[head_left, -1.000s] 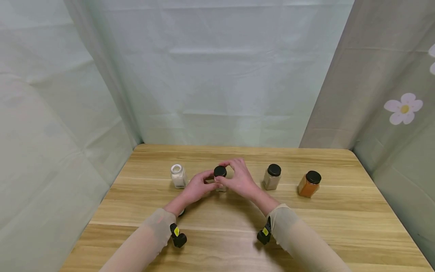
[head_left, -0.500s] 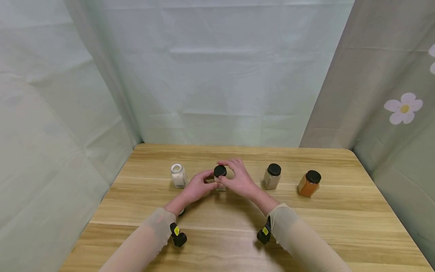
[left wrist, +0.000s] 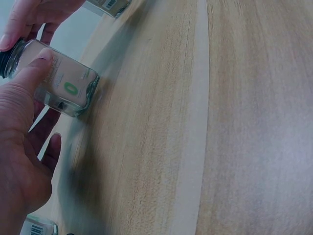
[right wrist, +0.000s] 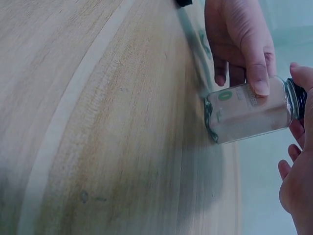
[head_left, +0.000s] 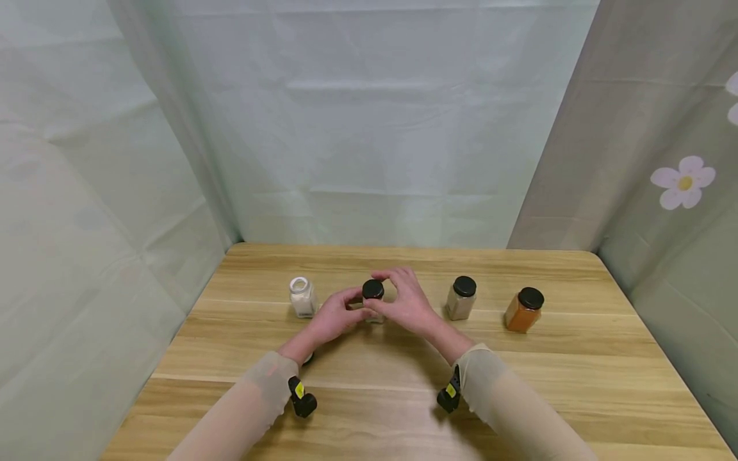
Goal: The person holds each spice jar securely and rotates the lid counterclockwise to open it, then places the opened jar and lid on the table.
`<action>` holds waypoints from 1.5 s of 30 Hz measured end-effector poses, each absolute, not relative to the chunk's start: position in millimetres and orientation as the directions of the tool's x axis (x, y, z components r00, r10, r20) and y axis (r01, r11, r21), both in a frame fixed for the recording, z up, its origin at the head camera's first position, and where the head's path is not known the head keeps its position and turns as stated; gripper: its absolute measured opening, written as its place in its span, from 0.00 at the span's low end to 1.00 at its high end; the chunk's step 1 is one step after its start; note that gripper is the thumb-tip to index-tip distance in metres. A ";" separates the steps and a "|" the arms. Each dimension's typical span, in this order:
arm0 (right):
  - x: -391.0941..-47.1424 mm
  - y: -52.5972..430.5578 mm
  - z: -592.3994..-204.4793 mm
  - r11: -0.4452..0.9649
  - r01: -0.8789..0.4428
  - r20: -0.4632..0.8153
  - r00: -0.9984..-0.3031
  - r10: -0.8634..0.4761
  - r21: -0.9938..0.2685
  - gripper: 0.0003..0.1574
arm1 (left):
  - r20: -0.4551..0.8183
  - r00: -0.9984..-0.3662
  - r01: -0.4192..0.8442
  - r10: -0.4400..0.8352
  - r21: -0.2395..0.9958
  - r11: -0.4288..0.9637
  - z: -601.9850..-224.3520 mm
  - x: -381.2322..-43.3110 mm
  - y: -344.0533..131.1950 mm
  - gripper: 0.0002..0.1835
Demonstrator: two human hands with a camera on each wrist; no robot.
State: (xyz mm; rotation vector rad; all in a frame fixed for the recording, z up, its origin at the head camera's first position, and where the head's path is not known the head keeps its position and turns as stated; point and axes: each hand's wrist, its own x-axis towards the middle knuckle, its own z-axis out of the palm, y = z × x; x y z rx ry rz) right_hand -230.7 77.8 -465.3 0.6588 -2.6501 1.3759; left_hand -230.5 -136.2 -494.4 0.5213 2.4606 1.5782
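A square glass spice jar (left wrist: 66,81) of pale powder, with a printed label and a black lid (head_left: 373,289), stands upright at mid-table. My left hand (head_left: 337,316) grips the jar's body, its thumb across the label in the left wrist view. With thumb and fingers, my right hand (head_left: 408,304) pinches the black lid from the right side. In the right wrist view the jar (right wrist: 249,110) shows its base close to the wood. To the left stands a lidless jar (head_left: 302,298) of white contents, its mouth uncovered.
Right of my hands stand a lidded jar (head_left: 461,298) of beige powder and one (head_left: 523,310) of orange powder. A small round dark-edged object (head_left: 309,359), probably a lid, is partly hidden under my left wrist. Pale curtains surround the wooden table (head_left: 380,410).
My right thumb and fingers shift slightly around the black lid. The left hand keeps its grip on the jar, and the other jars stay in place.
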 end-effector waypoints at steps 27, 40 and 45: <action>-230.5 75.4 -462.6 0.501 -0.384 0.257 -0.917 -0.304 -0.776 0.30 | 0.042 -0.920 0.200 0.389 0.904 0.377 -493.8 -231.1 -136.9 0.26; -229.9 74.6 -464.4 0.454 -0.423 0.271 -0.892 -0.362 -0.784 0.29 | 0.037 -0.920 0.195 0.389 0.906 0.377 -494.5 -230.9 -136.5 0.27; -229.2 75.0 -464.5 0.460 -0.431 0.264 -0.885 -0.384 -0.776 0.29 | 0.039 -0.922 0.195 0.386 0.907 0.374 -495.3 -231.6 -136.3 0.27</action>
